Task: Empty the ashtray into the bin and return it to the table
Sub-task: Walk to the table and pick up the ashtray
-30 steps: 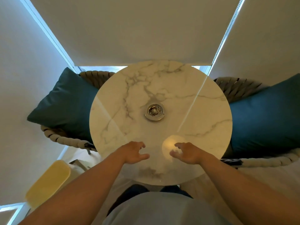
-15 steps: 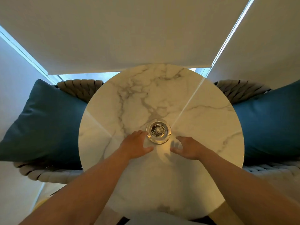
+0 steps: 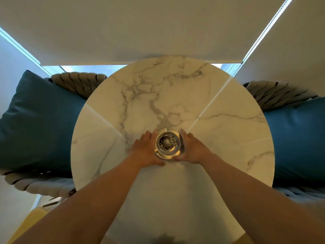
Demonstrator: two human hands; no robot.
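Observation:
A round glass ashtray (image 3: 168, 143) with dark ash in its bowl stands near the middle of the round white marble table (image 3: 219, 141). My left hand (image 3: 146, 150) cups its left side, thumb under the near rim and fingers along the far side. My right hand (image 3: 190, 148) cups its right side the same way. Both hands touch the ashtray, which looks to rest on the tabletop. No bin is in view.
A woven chair with a teal cushion (image 3: 40, 120) stands left of the table and another with a teal cushion (image 3: 297, 138) on the right. Pale roller blinds (image 3: 140, 27) hang behind. A yellow object (image 3: 29, 224) shows at the lower left corner.
Both hands moved forward from the near side of the table and closed around the ashtray from left and right. The camera came closer over the table.

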